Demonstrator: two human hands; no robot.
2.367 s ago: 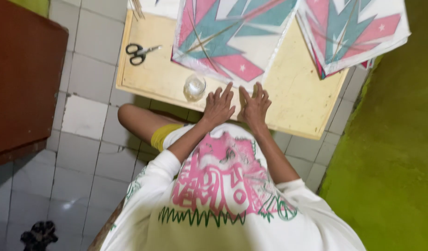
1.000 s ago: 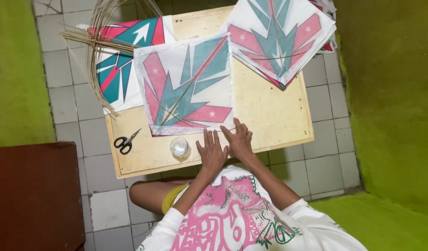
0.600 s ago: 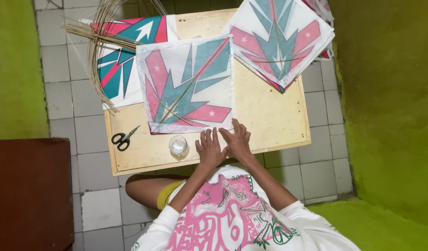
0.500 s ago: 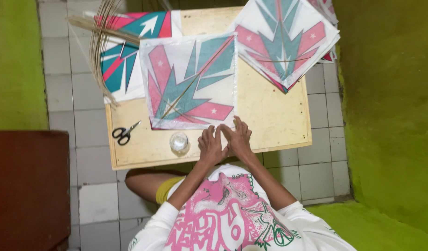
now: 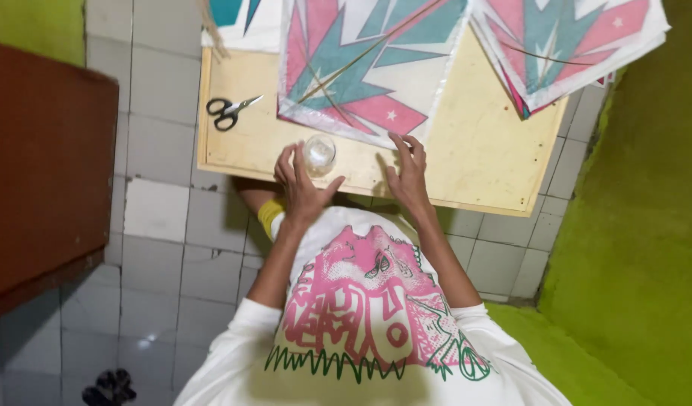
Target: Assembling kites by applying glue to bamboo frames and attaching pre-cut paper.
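A small clear round container is seen on the pale wooden surface, just beside the fingertips of the left hand, whose fingers are loosely spread around it; whether it is touched cannot be told. The right hand is laid with fingers spread at the lower edge of a pink and teal kite. Black scissors lie beyond the left hand, and a second kite beyond the right.

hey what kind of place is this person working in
Probably a small home kite-making spot, on the floor. A low wooden board sits over white floor tiles, carrying printed paper kites with thin stick frames, black scissors and a small clear jar.
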